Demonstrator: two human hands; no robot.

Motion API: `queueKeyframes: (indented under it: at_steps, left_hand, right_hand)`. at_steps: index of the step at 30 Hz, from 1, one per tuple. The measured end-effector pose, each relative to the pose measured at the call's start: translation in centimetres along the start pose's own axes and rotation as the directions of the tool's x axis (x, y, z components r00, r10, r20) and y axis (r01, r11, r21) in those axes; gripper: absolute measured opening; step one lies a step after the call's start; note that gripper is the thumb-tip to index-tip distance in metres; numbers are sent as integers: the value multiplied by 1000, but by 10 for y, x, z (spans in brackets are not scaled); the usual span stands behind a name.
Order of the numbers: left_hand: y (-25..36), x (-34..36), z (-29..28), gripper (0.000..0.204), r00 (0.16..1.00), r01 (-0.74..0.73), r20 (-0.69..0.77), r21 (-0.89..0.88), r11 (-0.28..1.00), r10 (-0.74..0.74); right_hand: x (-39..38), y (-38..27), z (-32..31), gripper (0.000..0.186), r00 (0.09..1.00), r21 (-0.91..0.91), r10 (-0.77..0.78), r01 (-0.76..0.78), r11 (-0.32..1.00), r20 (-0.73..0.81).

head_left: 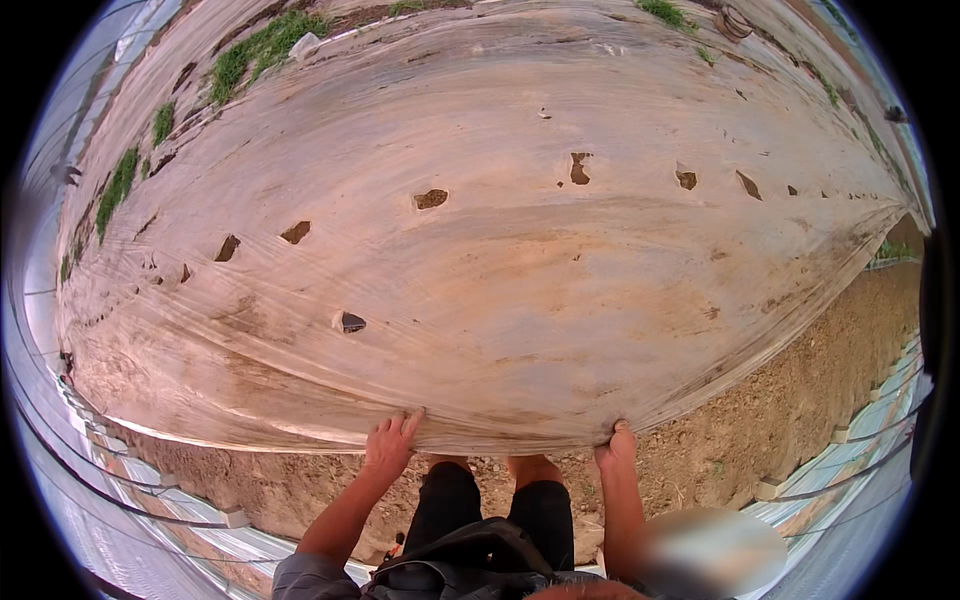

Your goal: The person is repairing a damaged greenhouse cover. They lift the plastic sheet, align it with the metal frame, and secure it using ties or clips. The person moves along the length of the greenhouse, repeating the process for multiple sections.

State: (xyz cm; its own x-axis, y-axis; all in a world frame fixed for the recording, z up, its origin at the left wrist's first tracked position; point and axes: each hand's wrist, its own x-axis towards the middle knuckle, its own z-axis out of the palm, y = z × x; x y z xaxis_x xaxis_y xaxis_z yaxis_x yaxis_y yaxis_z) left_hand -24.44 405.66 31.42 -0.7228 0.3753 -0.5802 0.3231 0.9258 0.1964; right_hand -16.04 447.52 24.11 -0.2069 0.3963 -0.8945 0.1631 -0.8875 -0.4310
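Observation:
A wide, dirty translucent plastic sheet (520,300) with a row of torn holes (431,199) covers the ground before me. Its near edge is drawn taut across my thighs, bunched into creases. My left hand (393,440) grips that edge left of my legs, index finger stretched along the film. To the right of my legs, my right hand (618,440) is closed on the same edge. The fingers' undersides are hidden by the plastic.
Bare soil (760,400) lies under my feet and along the right. Green weeds (235,65) grow along the sheet's far side. Plastic greenhouse walls (60,480) with curved ribs rise at both sides. A coiled brown object (733,22) sits at the far right.

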Motion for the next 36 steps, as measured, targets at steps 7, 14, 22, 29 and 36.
queueKeyframes:
  at_steps: [7,14,22,29,36]
  left_hand:
    - [-9,62,52,75,894,-19,-441,151,988,84]
    - [-9,27,103,72,970,-44,230,-144,989,77]
    - [-12,-12,97,61,911,-4,404,-178,984,77]
    - [-4,76,48,54,984,4,172,-280,960,46]
    - [40,176,42,69,978,27,-201,-159,987,-59]
  right_hand:
    - [-11,1,19,39,999,11,-37,37,999,12]
    - [19,17,-52,41,998,-49,-10,7,999,-61]
    - [28,39,-57,32,985,-141,43,-67,988,-167]
    - [53,40,-71,31,986,-152,14,-40,988,-169]
    - [64,39,-77,35,983,-155,40,-68,986,-178]
